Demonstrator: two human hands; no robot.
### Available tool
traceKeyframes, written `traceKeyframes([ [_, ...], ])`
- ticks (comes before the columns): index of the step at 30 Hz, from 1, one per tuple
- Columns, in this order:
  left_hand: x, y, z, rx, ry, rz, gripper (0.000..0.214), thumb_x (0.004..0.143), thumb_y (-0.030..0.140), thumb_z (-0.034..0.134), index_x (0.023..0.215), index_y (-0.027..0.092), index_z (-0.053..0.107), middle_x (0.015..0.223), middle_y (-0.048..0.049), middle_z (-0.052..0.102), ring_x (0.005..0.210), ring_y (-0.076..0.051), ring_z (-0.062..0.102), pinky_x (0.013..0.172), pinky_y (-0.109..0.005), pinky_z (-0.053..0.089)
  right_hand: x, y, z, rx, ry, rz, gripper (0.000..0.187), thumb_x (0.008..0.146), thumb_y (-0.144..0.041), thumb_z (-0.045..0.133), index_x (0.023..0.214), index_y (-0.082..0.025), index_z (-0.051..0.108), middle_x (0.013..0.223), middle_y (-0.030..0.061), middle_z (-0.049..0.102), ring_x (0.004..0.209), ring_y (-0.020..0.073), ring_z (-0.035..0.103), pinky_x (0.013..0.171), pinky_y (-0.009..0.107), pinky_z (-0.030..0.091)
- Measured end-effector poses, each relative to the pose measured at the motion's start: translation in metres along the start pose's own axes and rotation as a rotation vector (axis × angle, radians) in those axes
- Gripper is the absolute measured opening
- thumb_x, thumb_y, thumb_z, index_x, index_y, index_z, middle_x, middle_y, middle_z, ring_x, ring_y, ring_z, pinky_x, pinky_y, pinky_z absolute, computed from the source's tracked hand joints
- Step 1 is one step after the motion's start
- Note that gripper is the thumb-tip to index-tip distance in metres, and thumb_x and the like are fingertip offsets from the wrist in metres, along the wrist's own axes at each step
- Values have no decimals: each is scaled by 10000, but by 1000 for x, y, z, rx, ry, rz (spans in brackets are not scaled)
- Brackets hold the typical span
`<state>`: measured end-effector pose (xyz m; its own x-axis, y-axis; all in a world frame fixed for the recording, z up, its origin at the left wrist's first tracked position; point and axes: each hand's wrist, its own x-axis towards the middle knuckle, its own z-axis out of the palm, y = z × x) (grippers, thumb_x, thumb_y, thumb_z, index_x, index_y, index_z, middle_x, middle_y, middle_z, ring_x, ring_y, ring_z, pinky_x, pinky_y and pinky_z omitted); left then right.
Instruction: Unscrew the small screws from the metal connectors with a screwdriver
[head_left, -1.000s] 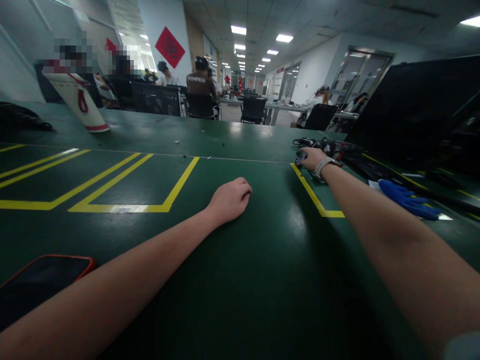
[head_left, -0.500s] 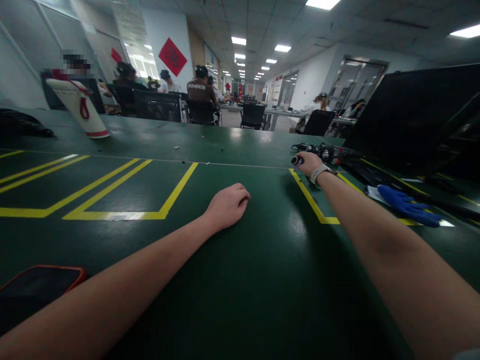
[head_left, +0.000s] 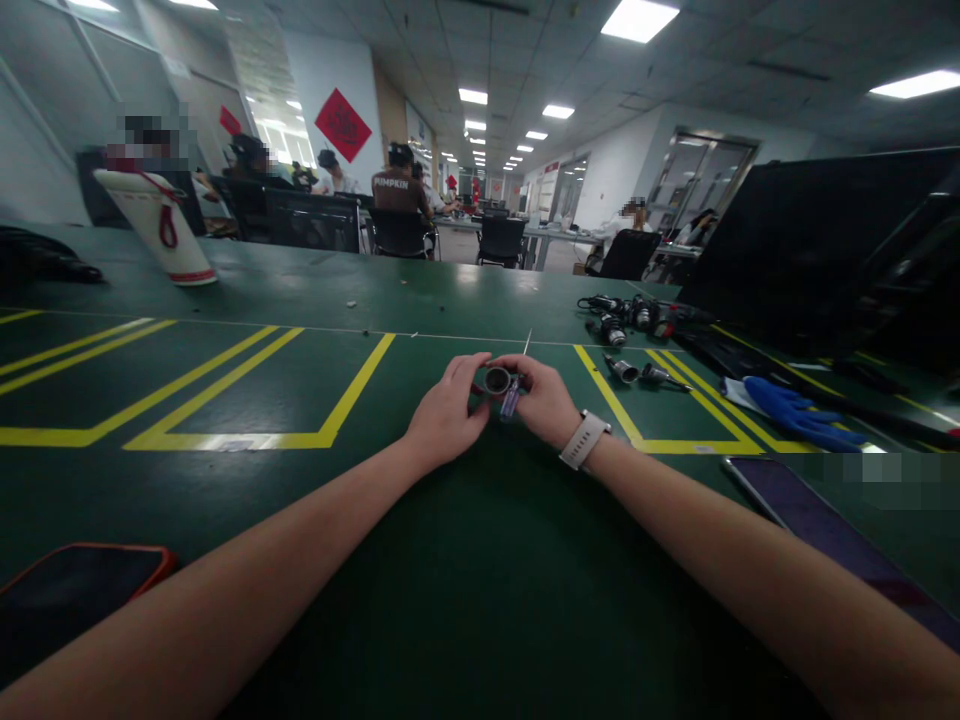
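Over the middle of the table, my left hand and my right hand meet. Between their fingertips is a round, hollow metal connector, its open end facing me. The left fingers and thumb close around its left side. My right hand, with a pale watch strap at the wrist, also grips a small screwdriver with a see-through purple handle; its thin shaft points away. The right fingertips touch the connector's right side, though the exact grip is partly hidden. Two similar metal connector pieces, one beside the other, lie to the right.
Cabled metal parts lie behind those pieces. Blue gloves, a phone and a dark monitor are at right. An orange-edged phone lies near left; a white cup stands back left. People sit beyond the table.
My right hand has come from the far right to the middle, bringing the connector and screwdriver. My left fingers have closed on the connector. Connector pieces and a phone at right now show.
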<state>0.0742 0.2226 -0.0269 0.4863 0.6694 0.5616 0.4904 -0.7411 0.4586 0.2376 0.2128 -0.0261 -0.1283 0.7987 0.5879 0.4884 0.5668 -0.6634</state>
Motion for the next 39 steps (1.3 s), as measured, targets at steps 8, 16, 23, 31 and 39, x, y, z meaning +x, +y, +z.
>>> traceKeyframes([
  [8, 2, -10, 1, -339, -91, -7, 558, 658, 4, 527, 1191, 171, 536, 1194, -95, 600, 1108, -230, 564, 959, -441, 451, -19, -13, 10, 153, -56, 68, 295, 653, -35, 575, 912, -170, 615, 931, 40, 662, 875, 176, 610, 810, 327, 478],
  [16, 3, -15, -12, -875, -345, -328, 691, 608, 22, 675, 1265, 149, 501, 1194, -125, 633, 1065, -239, 610, 988, -459, 415, -20, -11, 12, 165, -149, 111, 291, 633, -60, 646, 902, -163, 604, 886, 35, 641, 816, 171, 607, 746, 309, 492],
  [23, 3, -18, -22, -1029, -472, -398, 745, 627, -14, 666, 1315, 177, 450, 1232, -125, 604, 1106, -226, 583, 991, -422, 406, -19, -10, 13, 147, -173, 119, 296, 647, -29, 611, 912, -161, 607, 937, 48, 645, 837, 169, 613, 752, 309, 500],
  [31, 3, -16, -22, -977, -444, -418, 721, 660, 17, 658, 1320, 208, 442, 1208, -96, 622, 1097, -214, 587, 976, -414, 423, -20, -16, 14, 11, -163, 128, 349, 677, -39, 606, 995, -173, 553, 1030, 55, 630, 921, 162, 613, 770, 276, 505],
  [39, 6, -14, -21, -798, -466, -434, 505, 648, 45, 651, 1137, 167, 616, 1206, -105, 626, 1104, -212, 582, 1007, -431, 399, 8, 23, -38, -488, 47, 365, 80, 852, -137, 462, 915, -135, 510, 1025, 167, 621, 994, 263, 580, 849, 435, 443],
])
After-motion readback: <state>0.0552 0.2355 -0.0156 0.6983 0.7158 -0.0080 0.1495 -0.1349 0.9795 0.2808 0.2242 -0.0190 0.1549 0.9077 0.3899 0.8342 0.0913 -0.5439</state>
